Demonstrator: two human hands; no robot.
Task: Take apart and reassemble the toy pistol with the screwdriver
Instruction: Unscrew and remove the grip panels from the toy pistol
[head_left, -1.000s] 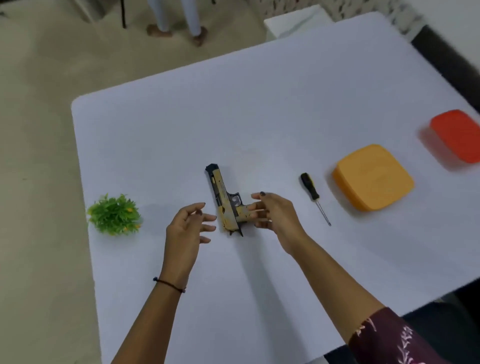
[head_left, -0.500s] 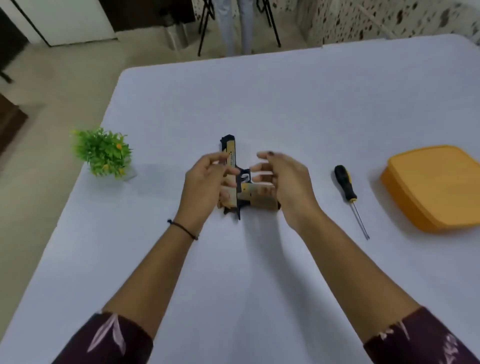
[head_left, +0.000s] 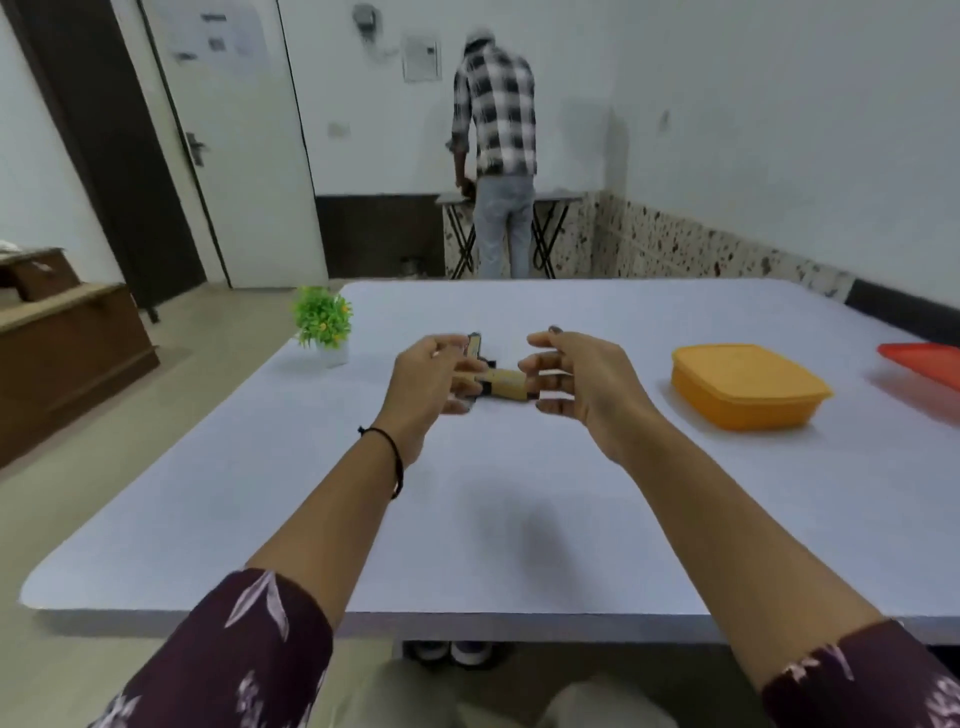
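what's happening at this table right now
A person holds a toy pistol over the white table with both hands: the left hand grips the barrel end, the right hand the handle end. It looks to be in one piece. An orange container sits to the right, a small potted plant to the left.

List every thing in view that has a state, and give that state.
toy pistol: held above the table, seemingly in one piece
left hand: grips the barrel end
right hand: pinches the handle end
orange box: lid on
potted plant: upright
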